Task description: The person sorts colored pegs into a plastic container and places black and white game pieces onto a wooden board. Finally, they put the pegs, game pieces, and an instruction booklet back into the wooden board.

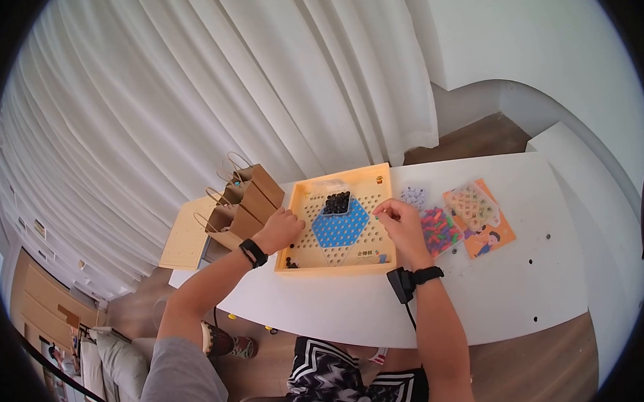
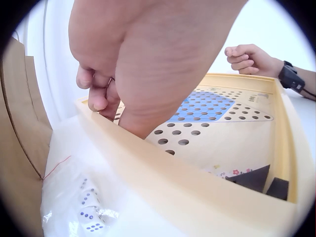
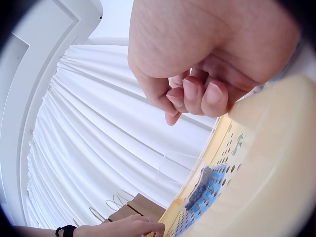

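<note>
A wooden-rimmed game board (image 1: 340,269) with rows of holes and a blue hexagon lies on the white table. My left hand (image 1: 280,230) reaches over the board's left rim. In the left wrist view its thumb (image 2: 140,118) and curled fingers (image 2: 98,98) come down just inside that rim; I cannot tell whether they pinch anything. Above the board's right side hovers my right hand (image 1: 401,222), fingers (image 3: 213,98) curled in and nothing visible between them. A clear box of black pieces (image 1: 337,203) stands on the board's far part. A few black pieces (image 1: 291,263) lie in its near left corner.
Brown paper bags (image 1: 246,201) stand left of the board, with a bag of dice (image 2: 90,215) beside the rim. To the right lie a box of coloured pegs (image 1: 440,231), white dice (image 1: 413,196) and an orange sheet (image 1: 504,227). A white curtain (image 1: 270,76) hangs behind.
</note>
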